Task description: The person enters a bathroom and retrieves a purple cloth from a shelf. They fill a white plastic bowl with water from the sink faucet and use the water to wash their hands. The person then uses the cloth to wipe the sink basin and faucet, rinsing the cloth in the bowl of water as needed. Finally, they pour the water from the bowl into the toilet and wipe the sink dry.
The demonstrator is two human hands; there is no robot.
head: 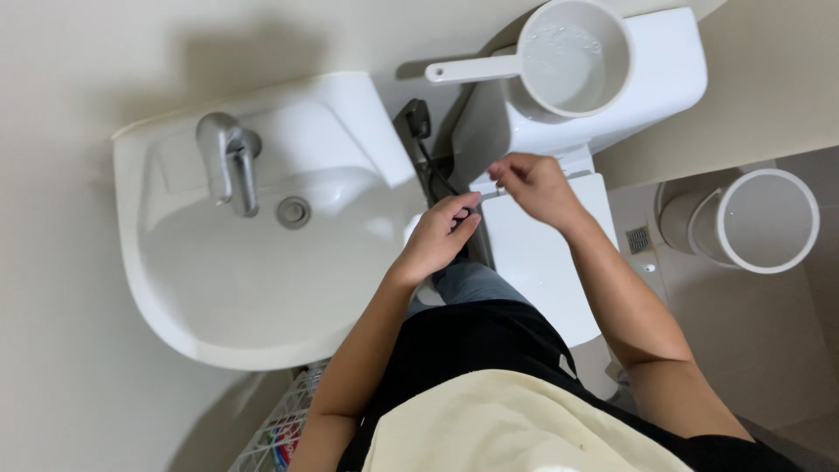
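A thin pale strip (486,196) is stretched between the two hands above the closed toilet lid (533,262); it is too small to say what it is made of. The left hand (441,234) has its fingers curled in and pinches one end; the right hand (535,185) pinches the other end with thumb and forefinger, its other fingers loosely bent. Both hang over the narrow gap between the sink (253,253) and the toilet, where a black hose (428,157) runs down (little room there). The sink is smooth, rounded white ceramic with a shiny metal tap (232,162) and a round drain (294,211). On the cistern (664,79) rests a white plastic dipper (568,61) holding water, its handle jutting over the edge. A round white bin (752,223) stands on the floor to the right, well apart.
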